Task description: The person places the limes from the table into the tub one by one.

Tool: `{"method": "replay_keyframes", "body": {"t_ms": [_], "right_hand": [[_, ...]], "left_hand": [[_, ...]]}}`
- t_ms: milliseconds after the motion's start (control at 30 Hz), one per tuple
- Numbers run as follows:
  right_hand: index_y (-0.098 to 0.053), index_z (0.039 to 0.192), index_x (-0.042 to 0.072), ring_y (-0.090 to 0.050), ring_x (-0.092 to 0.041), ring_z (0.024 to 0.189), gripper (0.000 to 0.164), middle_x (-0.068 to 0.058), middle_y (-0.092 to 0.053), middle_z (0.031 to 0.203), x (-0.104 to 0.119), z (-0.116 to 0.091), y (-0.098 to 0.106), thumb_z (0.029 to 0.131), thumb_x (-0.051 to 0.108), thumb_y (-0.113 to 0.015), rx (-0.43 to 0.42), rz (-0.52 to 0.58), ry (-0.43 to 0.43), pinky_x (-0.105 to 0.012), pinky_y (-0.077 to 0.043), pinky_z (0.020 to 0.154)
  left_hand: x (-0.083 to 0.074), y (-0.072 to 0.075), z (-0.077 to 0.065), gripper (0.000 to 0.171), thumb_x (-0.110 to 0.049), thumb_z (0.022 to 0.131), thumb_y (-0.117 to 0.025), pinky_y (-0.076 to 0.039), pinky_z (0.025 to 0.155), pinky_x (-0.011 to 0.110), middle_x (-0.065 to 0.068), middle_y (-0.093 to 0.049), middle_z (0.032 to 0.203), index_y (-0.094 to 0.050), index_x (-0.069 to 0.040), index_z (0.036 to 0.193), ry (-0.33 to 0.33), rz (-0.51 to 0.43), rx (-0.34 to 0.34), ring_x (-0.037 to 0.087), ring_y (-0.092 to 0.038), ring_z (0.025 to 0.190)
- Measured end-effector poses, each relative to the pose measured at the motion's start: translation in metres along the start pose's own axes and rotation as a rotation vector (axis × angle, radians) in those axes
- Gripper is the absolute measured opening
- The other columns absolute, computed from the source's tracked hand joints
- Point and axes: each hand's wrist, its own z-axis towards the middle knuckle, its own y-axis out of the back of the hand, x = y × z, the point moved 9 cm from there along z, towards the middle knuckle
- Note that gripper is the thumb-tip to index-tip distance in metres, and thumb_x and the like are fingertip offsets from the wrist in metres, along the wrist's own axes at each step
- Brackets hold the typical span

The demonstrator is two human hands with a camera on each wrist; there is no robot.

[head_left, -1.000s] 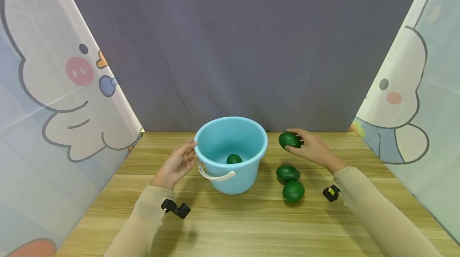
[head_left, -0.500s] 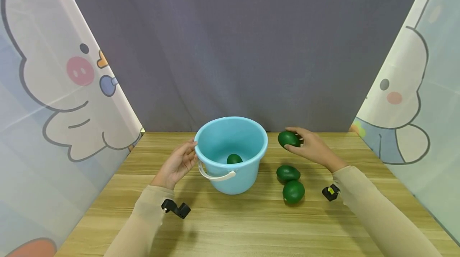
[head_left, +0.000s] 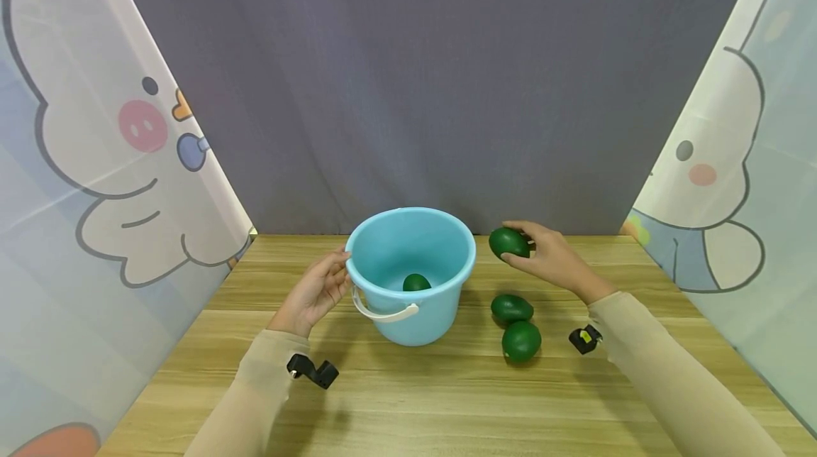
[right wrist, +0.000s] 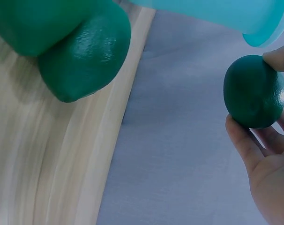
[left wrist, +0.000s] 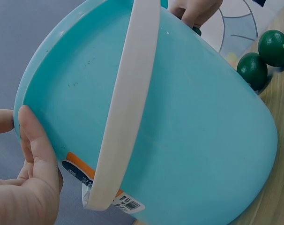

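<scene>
A light blue bucket [head_left: 415, 311] with a white handle [head_left: 386, 315] stands upright on the table. My left hand [head_left: 315, 290] pinches its rim on the left side; in the left wrist view, the rim passes between the thumb and a finger. One dark green avocado [head_left: 416, 282] lies inside on the bottom, partly hidden by the front rim. Just right of the bucket, my right hand [head_left: 552, 258] holds another avocado [head_left: 509, 243] between thumb and fingers, above the table and apart from the rim. Two more avocados, the farther one [head_left: 512, 309] and the nearer one [head_left: 521, 341], lie on the table touching each other.
The wooden table [head_left: 408, 407] ends at a grey curtain [head_left: 408, 88] behind the bucket. Cartoon-printed panels flank it, one on the left [head_left: 83, 230] and one on the right [head_left: 734, 329]. The bucket's handle hangs down at the front.
My right hand has moved slightly up and to the left with the avocado, closer to the bucket. The left hand, the bucket and the other avocados have stayed put.
</scene>
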Motion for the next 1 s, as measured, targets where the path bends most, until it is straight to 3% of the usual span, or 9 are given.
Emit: {"method": "replay_keyframes", "body": {"t_ms": [1000], "right_hand": [[-0.052,0.142,0.003,-0.063,-0.027,0.1,0.062,-0.017,-0.06,0.128,0.022,0.011,0.011,0.089,0.021,-0.079,-0.017,-0.017,0.074,-0.046,-0.058,0.081]], "left_hand": [[0.001,0.0,0.001,0.052,-0.007,0.103,-0.05,-0.053,0.067,0.013,0.007,-0.056,0.11,-0.029,-0.001,0.151,0.008,-0.005,-0.001,0.008,-0.062,0.081]]}}
